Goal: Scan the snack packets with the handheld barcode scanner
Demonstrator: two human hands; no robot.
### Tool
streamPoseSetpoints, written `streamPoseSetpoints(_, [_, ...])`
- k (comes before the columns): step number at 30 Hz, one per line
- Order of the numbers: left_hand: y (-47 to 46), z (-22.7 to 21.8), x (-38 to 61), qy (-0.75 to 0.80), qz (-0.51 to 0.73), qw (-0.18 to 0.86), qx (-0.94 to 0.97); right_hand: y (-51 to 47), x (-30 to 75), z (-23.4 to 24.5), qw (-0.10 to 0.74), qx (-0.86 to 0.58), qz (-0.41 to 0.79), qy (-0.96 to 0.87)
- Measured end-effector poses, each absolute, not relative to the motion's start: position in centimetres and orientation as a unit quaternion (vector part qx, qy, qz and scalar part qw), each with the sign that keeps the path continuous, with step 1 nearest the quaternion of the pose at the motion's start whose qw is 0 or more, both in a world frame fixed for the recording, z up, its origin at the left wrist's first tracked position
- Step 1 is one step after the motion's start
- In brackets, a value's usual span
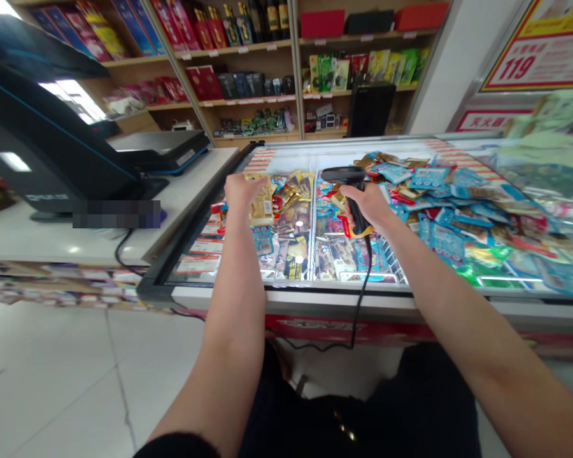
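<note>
My left hand grips the left edge of a gold snack packet, and a small barcode shows on its face. In my right hand is a black handheld barcode scanner, its handle wrapped by my fingers and its head turned left towards the packet. A black cable runs down from the scanner's handle. Both hands are above a glass-topped chest freezer. To the right of the scanner, blue snack packets lie in a loose pile with red and brown ones among them.
Left of the freezer, a white counter bears a dark checkout terminal and a flat-topped scale. Shelves of boxes, bottles and bags stand behind. Green packs lie at the right. The cable hangs over the freezer's front edge.
</note>
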State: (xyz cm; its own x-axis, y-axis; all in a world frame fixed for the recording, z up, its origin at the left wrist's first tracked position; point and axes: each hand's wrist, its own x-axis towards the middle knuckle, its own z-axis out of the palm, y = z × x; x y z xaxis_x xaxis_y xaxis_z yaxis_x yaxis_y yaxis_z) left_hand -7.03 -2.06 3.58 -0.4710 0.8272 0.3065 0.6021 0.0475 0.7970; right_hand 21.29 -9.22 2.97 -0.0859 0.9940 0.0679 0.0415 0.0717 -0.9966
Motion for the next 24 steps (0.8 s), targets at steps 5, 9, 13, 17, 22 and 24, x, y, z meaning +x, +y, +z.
streamPoseSetpoints(5, [-3.1,3.5,-6.2,0.800,0.290,0.056,0.522,-8.9,21.5,2.6,0.489,-0.465,0.494,-0.548])
streamPoseSetpoints(9, [-3.3,3.2,-5.5,0.812,0.228,0.035,0.536,-8.9,21.4,2.7,0.491,-0.469,0.498,-0.540])
streamPoseSetpoints(13, [-3.2,3.1,-5.4,0.811,0.223,0.033,0.540,-9.1,21.4,2.9,0.490,-0.472,0.501,-0.535])
streamPoseSetpoints(17, [-3.2,3.2,-4.7,0.809,0.263,0.018,0.525,-8.9,21.8,3.1,0.499,-0.482,0.496,-0.523])
streamPoseSetpoints(22, [-3.1,3.0,-1.8,0.761,0.310,0.014,0.570,-8.3,22.4,3.3,0.526,-0.478,0.491,-0.504])
streamPoseSetpoints(24, [-3.2,2.8,0.3,0.726,0.315,0.022,0.611,-8.2,22.6,3.4,0.534,-0.483,0.487,-0.494])
